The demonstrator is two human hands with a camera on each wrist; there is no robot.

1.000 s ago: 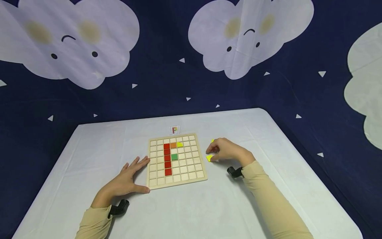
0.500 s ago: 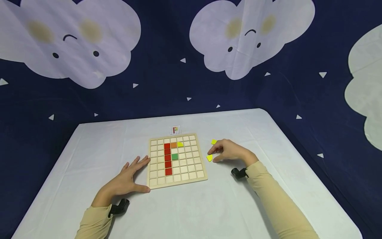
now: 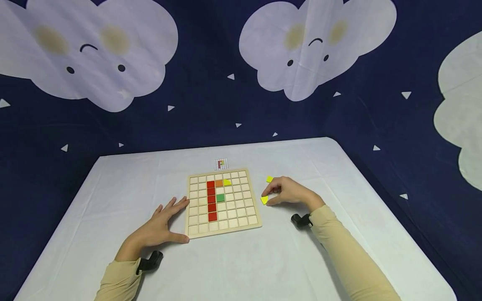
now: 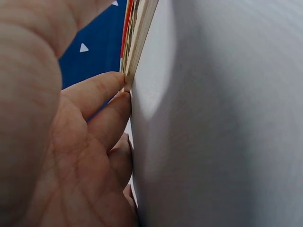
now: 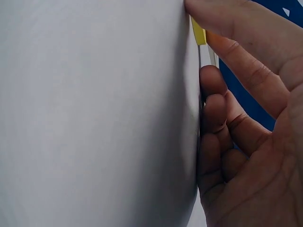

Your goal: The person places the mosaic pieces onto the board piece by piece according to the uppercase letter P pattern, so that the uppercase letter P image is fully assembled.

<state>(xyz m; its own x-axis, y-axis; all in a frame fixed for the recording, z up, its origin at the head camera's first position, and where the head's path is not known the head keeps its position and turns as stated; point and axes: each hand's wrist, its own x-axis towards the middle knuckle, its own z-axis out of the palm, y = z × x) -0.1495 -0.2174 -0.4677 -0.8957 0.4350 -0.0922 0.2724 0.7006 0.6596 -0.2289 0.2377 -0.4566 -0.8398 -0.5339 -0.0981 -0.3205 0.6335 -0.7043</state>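
Note:
A wooden grid board (image 3: 231,213) lies on the table, its left edge touched by the spread fingers and thumb of my left hand (image 3: 160,228). Several red tiles (image 3: 211,199) form a column on it, with an orange tile (image 3: 219,183), a rounded yellow tile (image 3: 227,182) and a green tile (image 3: 220,197) to their right. Right of the board, my right hand (image 3: 291,193) pinches a loose yellow tile (image 3: 264,200) between thumb and index finger, down at the tabletop. In the right wrist view the yellow tile (image 5: 199,32) shows partly behind the thumb; the other fingers are curled.
Another yellow tile (image 3: 269,179) lies just beyond my right hand. A small printed card (image 3: 221,164) with a coloured grid pattern sits behind the board. The white table (image 3: 241,267) ends at a dark blue cloud-patterned cloth (image 3: 203,117).
My right hand has shifted slightly right, uncovering the far yellow tile, and its thumb and index finger have settled around the nearer one. My left hand and the board have stayed put.

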